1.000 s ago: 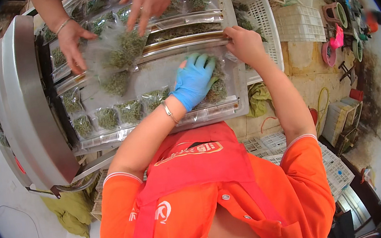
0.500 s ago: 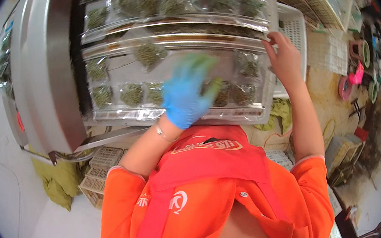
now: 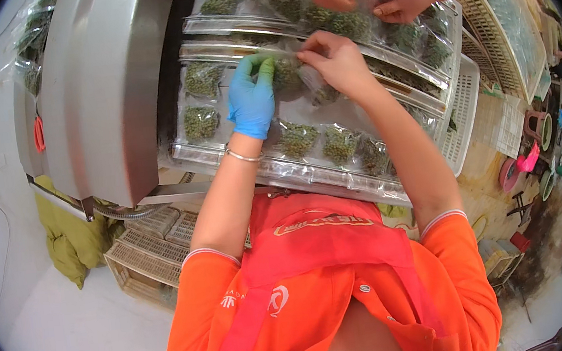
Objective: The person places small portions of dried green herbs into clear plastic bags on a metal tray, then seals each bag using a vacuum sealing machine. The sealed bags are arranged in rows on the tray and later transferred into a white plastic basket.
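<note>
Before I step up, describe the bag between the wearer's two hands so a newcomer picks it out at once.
Right of the big silver housing lies a grey bed. On its nearer half, find the blue-gloved left hand and bare right hand. The green-filled bag between their fingertips is it; neither hand touches the bags along the near edge.
</note>
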`<action>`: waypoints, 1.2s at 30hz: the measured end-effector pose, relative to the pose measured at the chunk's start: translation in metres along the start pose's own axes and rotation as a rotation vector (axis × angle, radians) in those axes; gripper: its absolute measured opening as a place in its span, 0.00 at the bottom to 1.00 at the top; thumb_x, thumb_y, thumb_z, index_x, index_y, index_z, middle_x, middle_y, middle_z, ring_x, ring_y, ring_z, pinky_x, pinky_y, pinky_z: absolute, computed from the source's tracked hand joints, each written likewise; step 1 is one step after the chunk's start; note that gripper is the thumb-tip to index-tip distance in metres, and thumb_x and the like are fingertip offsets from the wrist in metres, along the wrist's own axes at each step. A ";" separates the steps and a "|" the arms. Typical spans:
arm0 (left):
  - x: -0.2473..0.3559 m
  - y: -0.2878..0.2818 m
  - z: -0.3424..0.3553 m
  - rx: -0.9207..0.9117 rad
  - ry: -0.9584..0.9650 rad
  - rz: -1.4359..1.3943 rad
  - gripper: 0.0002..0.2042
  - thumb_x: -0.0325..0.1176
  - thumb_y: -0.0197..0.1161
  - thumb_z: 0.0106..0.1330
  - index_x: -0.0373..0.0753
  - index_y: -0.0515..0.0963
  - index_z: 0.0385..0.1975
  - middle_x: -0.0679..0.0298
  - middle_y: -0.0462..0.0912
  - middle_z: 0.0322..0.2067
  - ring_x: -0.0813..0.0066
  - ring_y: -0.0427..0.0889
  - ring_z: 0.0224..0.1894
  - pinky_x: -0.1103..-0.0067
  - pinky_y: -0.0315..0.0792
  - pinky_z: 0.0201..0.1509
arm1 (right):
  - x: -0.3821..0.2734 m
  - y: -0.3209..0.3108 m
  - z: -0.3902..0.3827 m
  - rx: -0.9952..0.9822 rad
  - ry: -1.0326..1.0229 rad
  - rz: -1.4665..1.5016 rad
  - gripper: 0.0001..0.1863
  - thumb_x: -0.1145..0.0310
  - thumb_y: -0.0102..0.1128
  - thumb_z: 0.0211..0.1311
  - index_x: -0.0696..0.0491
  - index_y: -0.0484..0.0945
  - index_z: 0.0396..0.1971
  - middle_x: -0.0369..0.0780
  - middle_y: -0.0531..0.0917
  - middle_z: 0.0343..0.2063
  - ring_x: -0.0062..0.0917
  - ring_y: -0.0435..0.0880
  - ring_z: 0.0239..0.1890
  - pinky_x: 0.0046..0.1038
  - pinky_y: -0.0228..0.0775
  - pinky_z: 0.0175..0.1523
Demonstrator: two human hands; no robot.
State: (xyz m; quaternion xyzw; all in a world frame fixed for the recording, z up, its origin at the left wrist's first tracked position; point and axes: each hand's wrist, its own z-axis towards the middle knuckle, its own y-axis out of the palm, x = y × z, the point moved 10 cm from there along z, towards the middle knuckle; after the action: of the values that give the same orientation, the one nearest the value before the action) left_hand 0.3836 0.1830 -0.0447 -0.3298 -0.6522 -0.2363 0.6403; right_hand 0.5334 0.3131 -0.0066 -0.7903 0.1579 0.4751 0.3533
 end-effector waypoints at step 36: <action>0.097 -0.017 -0.019 -0.471 0.623 0.846 0.27 0.45 0.71 0.59 0.48 0.78 0.60 0.58 0.77 0.59 0.59 0.73 0.63 0.63 0.58 0.72 | -0.053 0.033 -0.024 0.329 -0.186 -0.118 0.10 0.66 0.60 0.69 0.57 0.71 0.39 0.48 0.82 0.29 0.43 0.84 0.31 0.38 0.75 0.37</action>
State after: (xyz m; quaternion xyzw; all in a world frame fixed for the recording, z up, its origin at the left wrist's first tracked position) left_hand 0.3880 0.1702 0.0548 -0.6105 -0.1741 -0.1844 0.7503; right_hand 0.5032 0.2685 0.0331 -0.6825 0.1534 0.4923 0.5179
